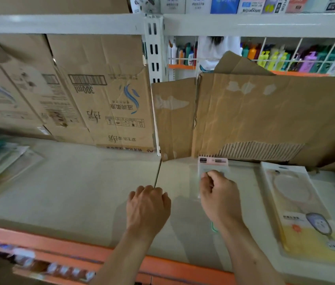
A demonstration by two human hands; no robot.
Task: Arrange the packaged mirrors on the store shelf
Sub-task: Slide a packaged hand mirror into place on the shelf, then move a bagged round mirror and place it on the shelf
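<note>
Soft even light, blurred, warped edges

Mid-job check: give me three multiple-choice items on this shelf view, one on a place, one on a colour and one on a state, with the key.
1. Where does the large packaged mirror lie?
A. flat on the shelf, right of the right hand
B. hung on a hook
C. on the shelf above

2. What colour is the header of the small package that the right hand pinches?
A. blue
B. pink
C. black

3. The left hand is:
A. gripping a box
B. curled, holding nothing
C. flat, fingers spread

Key:
1 A: it lies face up beside that hand.
2 B: a pink strip shows above the fingers.
3 B: its knuckles are bent and nothing shows in it.
</note>
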